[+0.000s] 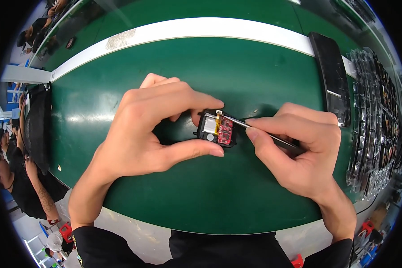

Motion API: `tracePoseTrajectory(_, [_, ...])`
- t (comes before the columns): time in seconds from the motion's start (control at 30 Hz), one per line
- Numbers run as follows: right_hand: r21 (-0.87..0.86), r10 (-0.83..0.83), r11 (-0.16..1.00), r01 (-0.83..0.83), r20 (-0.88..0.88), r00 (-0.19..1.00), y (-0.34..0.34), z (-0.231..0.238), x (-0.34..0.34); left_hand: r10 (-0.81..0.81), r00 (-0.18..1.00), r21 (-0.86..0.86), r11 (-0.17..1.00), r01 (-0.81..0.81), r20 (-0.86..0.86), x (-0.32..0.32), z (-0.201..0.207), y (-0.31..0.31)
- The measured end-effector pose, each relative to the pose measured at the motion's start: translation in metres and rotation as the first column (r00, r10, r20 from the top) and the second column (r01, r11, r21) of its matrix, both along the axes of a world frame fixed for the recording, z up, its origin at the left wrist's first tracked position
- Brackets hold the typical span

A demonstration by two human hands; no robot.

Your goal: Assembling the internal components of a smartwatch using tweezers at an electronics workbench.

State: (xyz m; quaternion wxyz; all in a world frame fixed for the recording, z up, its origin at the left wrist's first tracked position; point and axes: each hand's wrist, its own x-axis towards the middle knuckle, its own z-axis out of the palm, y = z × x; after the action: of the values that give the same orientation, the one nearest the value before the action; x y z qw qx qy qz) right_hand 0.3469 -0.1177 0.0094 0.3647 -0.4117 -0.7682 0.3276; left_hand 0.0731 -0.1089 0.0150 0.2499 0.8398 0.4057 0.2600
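Note:
A small black device housing [203, 132] lies open to view in the middle, showing a red circuit board [226, 130], a silver battery [210, 124] with yellow tape and a round silver part. My left hand [152, 120] grips the housing between thumb and fingers at its near and far edges. My right hand [299, 143] is closed round a pair of tweezers [272, 136], held like a pen. Their thin metal tip reaches the far edge of the board, close to a small white connector [219, 112]. I cannot tell whether the tip touches it.
A dark tray [328, 76] stands at the back right of the green table [187, 196]. Stacked clear plastic trays [373, 125] fill the right edge. A white strip [201, 27] crosses the back. A black bag-like object [36, 127] and another person [24, 192] are at the left.

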Motion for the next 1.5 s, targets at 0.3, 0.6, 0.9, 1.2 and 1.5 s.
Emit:
tracePoseTrajectory(0.3, [0.205,-0.026,0.979,0.020,0.027,0.999,-0.003,-0.005,-0.003,0.007,1.000,-0.005,1.000,-0.007,0.018,-0.002,-0.001,0.001])
tracePoseTrajectory(0.6, [0.289,-0.025,0.957,-0.006,0.102,0.994,-0.004,-0.005,-0.005,0.003,1.000,-0.009,1.000,-0.003,0.007,-0.001,0.000,0.003])
tracePoseTrajectory(0.9, [0.069,0.047,0.996,-0.048,0.022,0.999,-0.002,0.000,-0.001,-0.110,0.993,-0.091,0.989,0.113,0.046,-0.015,0.000,0.012])
tracePoseTrajectory(1.2, [0.010,0.068,0.998,-0.068,0.031,0.997,0.000,0.002,0.001,-0.141,0.990,-0.081,0.987,0.142,0.013,-0.016,0.001,0.013])
tracePoseTrajectory(1.5, [0.010,0.085,0.996,-0.085,0.029,0.996,0.000,0.000,0.001,-0.171,0.985,-0.002,0.985,0.171,0.000,-0.011,0.001,0.013])
